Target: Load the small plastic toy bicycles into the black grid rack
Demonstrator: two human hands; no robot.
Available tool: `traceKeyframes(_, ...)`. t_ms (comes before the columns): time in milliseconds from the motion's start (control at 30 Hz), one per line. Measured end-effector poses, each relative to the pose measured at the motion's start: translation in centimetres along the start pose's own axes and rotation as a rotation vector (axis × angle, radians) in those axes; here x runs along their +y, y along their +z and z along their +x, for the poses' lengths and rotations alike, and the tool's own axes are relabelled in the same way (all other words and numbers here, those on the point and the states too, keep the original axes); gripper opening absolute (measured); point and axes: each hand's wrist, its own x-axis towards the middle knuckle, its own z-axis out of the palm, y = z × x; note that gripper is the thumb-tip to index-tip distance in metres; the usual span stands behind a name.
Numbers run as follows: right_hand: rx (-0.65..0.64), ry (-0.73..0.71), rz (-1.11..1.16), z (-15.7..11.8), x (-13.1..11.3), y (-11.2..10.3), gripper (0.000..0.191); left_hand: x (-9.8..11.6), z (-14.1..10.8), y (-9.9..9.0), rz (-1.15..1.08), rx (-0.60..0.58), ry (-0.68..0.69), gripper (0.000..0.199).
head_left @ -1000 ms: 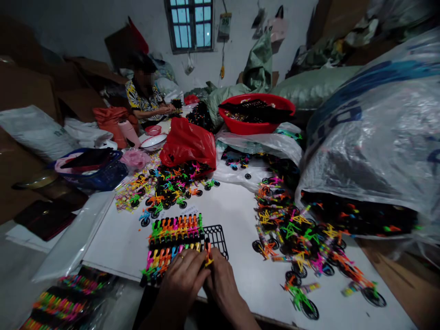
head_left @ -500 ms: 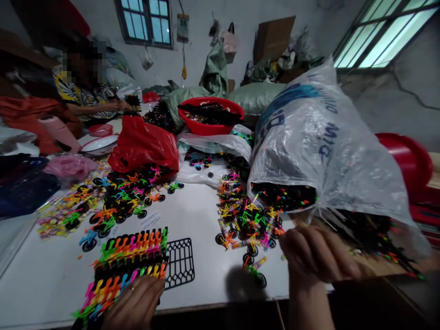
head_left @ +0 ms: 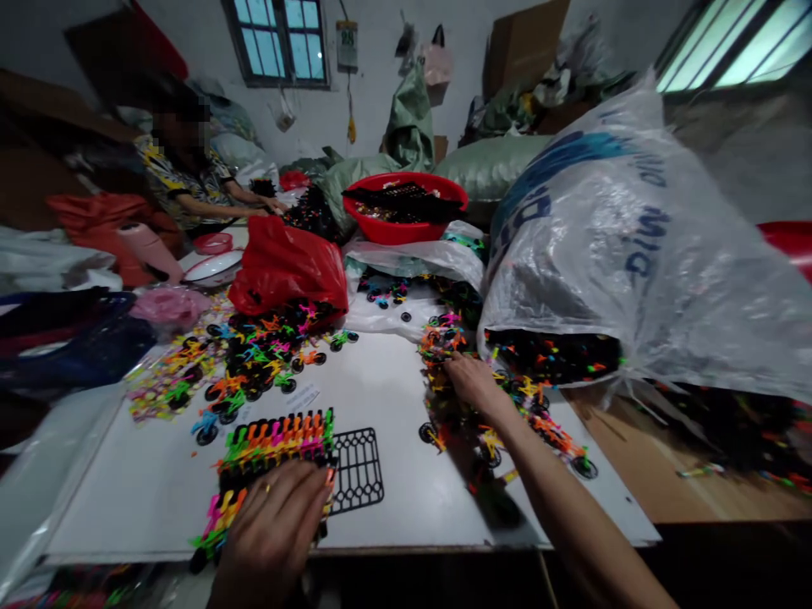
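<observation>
The left hand (head_left: 276, 529) lay flat, fingers spread, on the near rows of the black plastic grid tray (head_left: 359, 469) filled with small coloured toy bicycles. To the right of that tray, the right hand (head_left: 468, 381) rested palm-down in the loose heap of coloured toy bicycles (head_left: 501, 406); whether its fingers gripped one could not be told. Beyond the heap lay the large clear plastic sack (head_left: 628, 245).

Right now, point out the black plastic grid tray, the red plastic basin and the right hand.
black plastic grid tray (head_left: 359, 468): head view, bare grid.
red plastic basin (head_left: 406, 230): head view, front wall.
right hand (head_left: 469, 381): head view, back.
</observation>
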Motion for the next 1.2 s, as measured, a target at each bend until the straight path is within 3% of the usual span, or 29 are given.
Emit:
traceKeyframes(67, 0.007, -0.023, 0.016, -0.1, 0.6, 0.1, 0.027, -0.7, 1.6, 0.4, 0.012, -0.031, -0.063, 0.019)
traceKeyframes(133, 0.033, -0.047, 0.072, -0.4, 0.4, 0.3, 0.023, -1.6, 2.8, 1.3, 0.016, -0.135, -0.106, 0.016)
traceKeyframes(200, 0.074, -0.091, 0.267, -1.1, -0.9, 0.5, 0.017, -2.2, 3.3, 2.4, 0.011, -0.256, -0.112, 0.016)
traceKeyframes(267, 0.097, -0.165, 0.598, -1.7, -3.4, 1.1, 0.014, -2.4, 3.4, 3.2, -0.002, -0.308, -0.125, 0.018)
traceKeyframes(367, 0.039, -0.230, 1.168, -2.3, -8.5, 2.8, 0.017, -2.2, 3.2, 3.6, -0.020, -0.267, -0.155, 0.018)
traceKeyframes(467, 0.008, -0.144, 1.618, -2.6, -12.9, 4.4, 0.023, -2.1, 3.2, 3.5, -0.043, -0.273, -0.145, 0.018)
traceKeyframes(533, 0.048, -0.080, 1.732, -2.9, -14.8, 5.3, 0.027, -2.2, 3.2, 3.6, -0.080, -0.316, -0.142, 0.019)
traceKeyframes(733, 0.156, -0.038, 1.492, -3.6, -17.4, 7.0, 0.018, -2.6, 3.0, 4.2, -0.217, -0.306, -0.191, 0.019)
traceKeyframes(867, 0.219, -0.189, 1.244, -3.4, -17.8, 7.6, 0.015, -2.4, 3.2, 3.9, -0.227, -0.286, -0.230, 0.020)
traceKeyframes(1033, 0.101, -0.291, 0.799, -3.4, -17.9, 6.8, 0.029, -2.0, 3.6, 3.7, -0.207, -0.280, -0.207, 0.018)
traceKeyframes(1200, 0.037, -0.288, 0.651, -3.3, -18.3, 5.6, 0.023, -2.1, 3.7, 3.9, -0.165, -0.306, -0.167, 0.014)
